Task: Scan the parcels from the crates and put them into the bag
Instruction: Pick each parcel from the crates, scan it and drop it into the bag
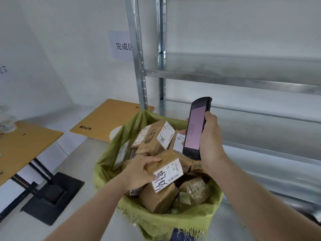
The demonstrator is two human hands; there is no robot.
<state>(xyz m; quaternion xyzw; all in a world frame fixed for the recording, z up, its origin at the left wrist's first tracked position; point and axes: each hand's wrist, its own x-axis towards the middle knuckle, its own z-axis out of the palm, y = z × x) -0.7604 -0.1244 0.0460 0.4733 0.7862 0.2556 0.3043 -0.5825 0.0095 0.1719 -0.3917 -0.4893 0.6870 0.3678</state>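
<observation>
Pale floor [97,202]: green woven bag [156,221] of parcels centre; flat cardboard sheet [104,119] far; black base plate [52,197] left.

wall sign [121,46] "完成区", parcel [162,134] "786"

Both your forearms are bare right up to the frame edge, no sleeves showing. Your left hand [139,173] and right hand [209,140] wear no gloves, rings or watch.

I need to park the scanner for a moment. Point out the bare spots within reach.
Bare: the metal shelf above the right hand and the lower shelf boards behind it. Crowded: the green bag, heaped with parcels, where the left hand grips a labelled box.
</observation>
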